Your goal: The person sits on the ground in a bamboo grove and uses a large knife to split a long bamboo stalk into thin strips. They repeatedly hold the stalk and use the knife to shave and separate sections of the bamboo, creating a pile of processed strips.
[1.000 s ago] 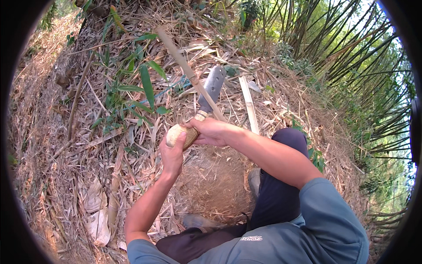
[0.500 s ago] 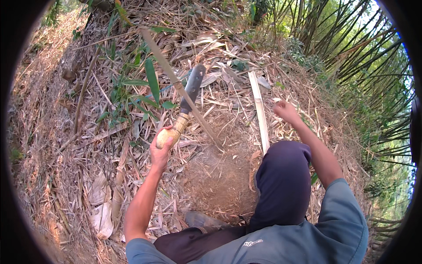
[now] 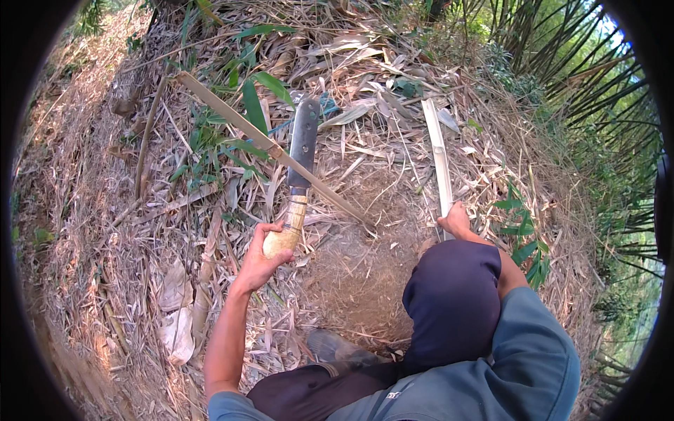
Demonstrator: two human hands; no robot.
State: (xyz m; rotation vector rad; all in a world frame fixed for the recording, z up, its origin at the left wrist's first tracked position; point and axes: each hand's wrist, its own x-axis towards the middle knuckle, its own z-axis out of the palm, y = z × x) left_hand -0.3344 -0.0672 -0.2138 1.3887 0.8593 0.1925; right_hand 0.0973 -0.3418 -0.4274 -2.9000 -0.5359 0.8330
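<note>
My left hand (image 3: 265,254) is closed around the pale, knobbed handle (image 3: 295,217) of a machete. Its dark, broad blade (image 3: 304,137) points away from me. A long split bamboo strip (image 3: 235,121) slants across the view in front of the blade; its near end (image 3: 368,226) is at the bare soil, and whether strip and blade touch I cannot tell. On the right, my right hand (image 3: 458,220) is closed at the near end of a second, paler bamboo strip (image 3: 438,151), just beyond my raised knee (image 3: 453,302). Part of that grip is hidden.
Dry bamboo leaves (image 3: 351,56) litter the sloping ground around a patch of bare soil (image 3: 344,288). Green leafy shoots (image 3: 253,105) grow beyond my left hand, others (image 3: 523,231) beside my right arm. Bamboo stems (image 3: 583,77) stand at the far right. My shoe (image 3: 337,345) is below the soil patch.
My right hand has come down and nearer, onto the paler strip's near end. The slanting strip's far end has swung left and lower. The machete blade has turned to point more straight ahead.
</note>
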